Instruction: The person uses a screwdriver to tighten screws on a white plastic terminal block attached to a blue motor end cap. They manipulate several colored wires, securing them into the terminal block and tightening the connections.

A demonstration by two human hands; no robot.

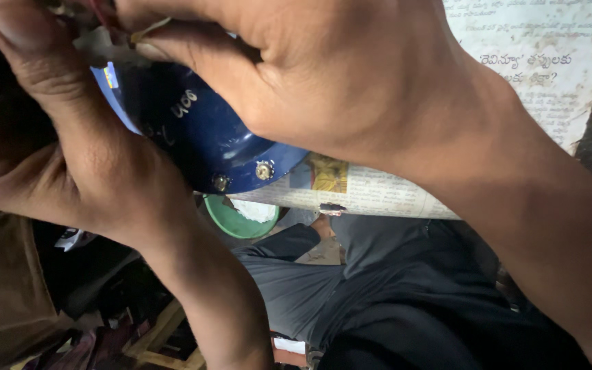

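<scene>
A round dark-blue metal part [200,130] with two small screws on its rim sits close under the camera, raised above a newspaper-covered surface [378,195]. My left hand [70,137] wraps its left side, thumb pointing up. My right hand [323,75] reaches across from the right and lies over the top of the part, fingers curled at its upper edge. Both hands grip it. Pale handwritten marks show on the blue surface. What the fingertips pinch at the top is hidden.
Below the newspaper edge are my legs in dark trousers [392,294], a green bowl [238,219] holding something white, and wooden slats [162,336] at the lower left. Brown cloth [1,288] fills the left edge.
</scene>
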